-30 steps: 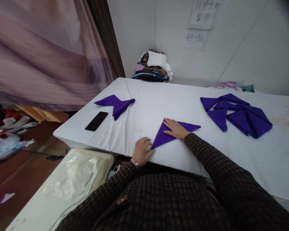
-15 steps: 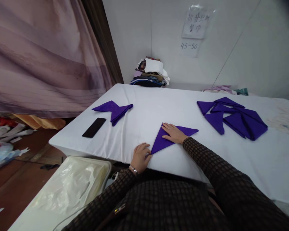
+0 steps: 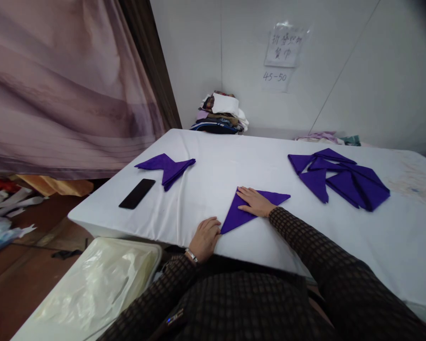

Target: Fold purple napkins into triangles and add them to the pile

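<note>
Under both hands: white-covered table (image 3: pixel 230 161), backed by a pale wall (image 3: pixel 241 38). Beyond the left hand, to its far left, a mauve curtain (image 3: pixel 74 85). Well to the right of the right hand, overlapping folded purple cloths (image 3: pixel 362 187). Directly under the right hand, a purple triangle (image 3: pixel 234 218) of cloth, flat near the table's front edge. Ahead and left of the left hand, a second folded purple piece (image 3: pixel 168 168).

Writing: upper sheet (image 3: pixel 283 47), on the wall ahead of the right hand, bears two handwritten lines of Chinese characters; lower line appears to read 餐巾, upper line only partly legible. Sheet below it (image 3: pixel 276 80) reads "45-50".

Right hand (image 3: pixel 255 202): open, palm down, thumb apart from fingers, lying on the triangle near its far corner. Left hand (image 3: pixel 205 238): fingers loosely bent, tips at the triangle's near-left corner; whether they pinch it, cannot tell.

Left of the left hand, a black phone-like slab (image 3: pixel 137 193). At the left wrist, a silvery band (image 3: pixel 191 255).
</note>
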